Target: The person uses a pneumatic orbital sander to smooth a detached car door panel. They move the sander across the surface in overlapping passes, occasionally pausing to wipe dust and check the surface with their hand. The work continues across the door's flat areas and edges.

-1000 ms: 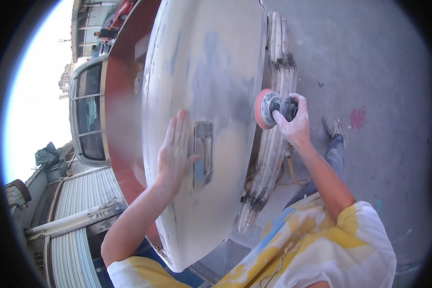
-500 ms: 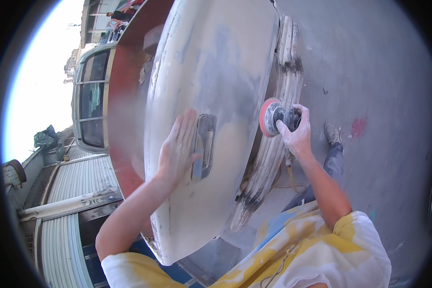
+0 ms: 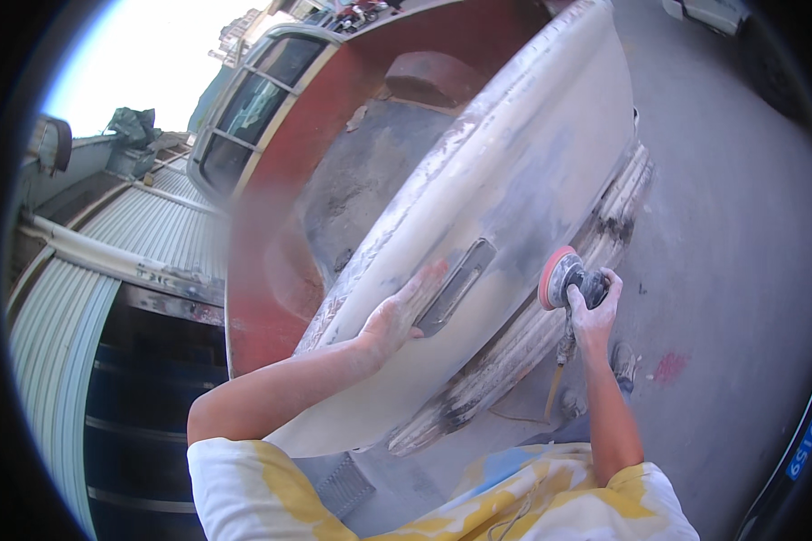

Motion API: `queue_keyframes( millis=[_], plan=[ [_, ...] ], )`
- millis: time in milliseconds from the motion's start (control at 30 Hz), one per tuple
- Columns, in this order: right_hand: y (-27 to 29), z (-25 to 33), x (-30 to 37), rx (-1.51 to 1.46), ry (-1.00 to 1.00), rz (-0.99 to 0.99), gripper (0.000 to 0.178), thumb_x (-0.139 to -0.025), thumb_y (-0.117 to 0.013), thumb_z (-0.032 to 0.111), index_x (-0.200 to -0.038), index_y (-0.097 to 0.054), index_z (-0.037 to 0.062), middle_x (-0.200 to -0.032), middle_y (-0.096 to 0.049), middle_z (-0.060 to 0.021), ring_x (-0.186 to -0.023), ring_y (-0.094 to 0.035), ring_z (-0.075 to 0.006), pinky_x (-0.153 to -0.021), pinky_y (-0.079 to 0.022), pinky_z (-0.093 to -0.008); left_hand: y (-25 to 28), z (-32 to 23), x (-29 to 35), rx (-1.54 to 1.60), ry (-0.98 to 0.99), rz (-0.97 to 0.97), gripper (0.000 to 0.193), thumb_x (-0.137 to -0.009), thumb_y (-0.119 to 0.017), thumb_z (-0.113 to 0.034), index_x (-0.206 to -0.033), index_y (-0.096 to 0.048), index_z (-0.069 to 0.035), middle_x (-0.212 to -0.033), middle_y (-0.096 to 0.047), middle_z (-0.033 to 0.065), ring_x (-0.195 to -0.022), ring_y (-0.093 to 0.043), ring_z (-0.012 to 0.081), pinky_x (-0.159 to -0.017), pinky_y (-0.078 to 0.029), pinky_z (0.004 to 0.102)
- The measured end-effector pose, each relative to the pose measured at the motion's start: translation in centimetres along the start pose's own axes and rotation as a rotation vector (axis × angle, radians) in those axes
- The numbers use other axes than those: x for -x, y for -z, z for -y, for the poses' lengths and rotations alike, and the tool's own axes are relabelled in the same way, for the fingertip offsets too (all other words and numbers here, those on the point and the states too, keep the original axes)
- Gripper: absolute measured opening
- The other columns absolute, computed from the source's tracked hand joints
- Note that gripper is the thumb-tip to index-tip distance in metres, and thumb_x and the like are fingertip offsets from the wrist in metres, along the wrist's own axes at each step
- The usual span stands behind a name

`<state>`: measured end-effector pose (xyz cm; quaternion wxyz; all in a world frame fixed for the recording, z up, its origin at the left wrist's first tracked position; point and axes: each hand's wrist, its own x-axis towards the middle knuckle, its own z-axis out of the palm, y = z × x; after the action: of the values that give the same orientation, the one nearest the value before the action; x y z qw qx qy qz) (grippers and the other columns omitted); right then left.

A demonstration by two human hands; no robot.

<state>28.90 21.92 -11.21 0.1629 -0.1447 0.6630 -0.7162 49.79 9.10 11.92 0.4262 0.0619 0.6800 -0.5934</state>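
Note:
A pickup truck's tailgate (image 3: 550, 171) slants across the middle, its off-white surface patched with grey sanded areas. My left hand (image 3: 392, 323) lies flat on it with fingers stretched, beside the recessed tailgate handle (image 3: 458, 288). To the right, my right hand (image 3: 595, 320) grips a dusty black orbital sander (image 3: 568, 278) with a reddish round pad. The pad faces the tailgate and appears to be held off its surface, above the bumper. A yellowish hose (image 3: 555, 393) hangs down from the sander.
The worn, scraped bumper (image 3: 505, 370) runs along the tailgate's lower edge. Behind lie the truck's red bed (image 3: 266, 261) and its cab (image 3: 260, 110). Corrugated panels (image 3: 54, 352) stand at the left. Parts of other vehicles show at the right, one a dark wheel (image 3: 776, 68).
My view has turned, so the tailgate now slants more and more of the bed shows. My left hand stays against the tailgate near the handle. The sander remains in my right hand.

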Motion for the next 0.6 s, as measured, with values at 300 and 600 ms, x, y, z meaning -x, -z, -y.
queue_keyframes(
  millis=[300, 600],
  plan=[
    [-0.3, 0.0, 0.4, -0.012, 0.053, 0.059, 0.061, -0.078, -0.078, 0.013, -0.13, -0.048, 0.0004, -0.115, -0.055, -0.0159, -0.109, -0.055, -0.0266, -0.099, -0.043, -0.0395, -1.4, -2.9, 6.0, -0.016, -0.089, -0.01, 0.096, -0.098, -0.025, -0.07, -0.16, -0.013, 0.002, -0.169, -0.012, 0.0128, -0.157, -0.008, 0.0273, -0.128, -0.005, 0.0441],
    [1.2, -0.7, -1.2, -0.008, 0.014, 0.023, 0.062, -0.079, -0.078, 0.013, -0.131, -0.047, 0.0001, -0.115, -0.054, -0.0174, -0.109, -0.054, -0.0285, -0.1, -0.042, -0.0404, 0.0, 3.5, -5.4, 0.133, 0.081, -0.143, 0.103, -0.096, -0.029, -0.074, -0.159, -0.011, 0.004, -0.17, -0.009, 0.0128, -0.157, -0.006, 0.0242, -0.128, -0.003, 0.0387]
  ],
)
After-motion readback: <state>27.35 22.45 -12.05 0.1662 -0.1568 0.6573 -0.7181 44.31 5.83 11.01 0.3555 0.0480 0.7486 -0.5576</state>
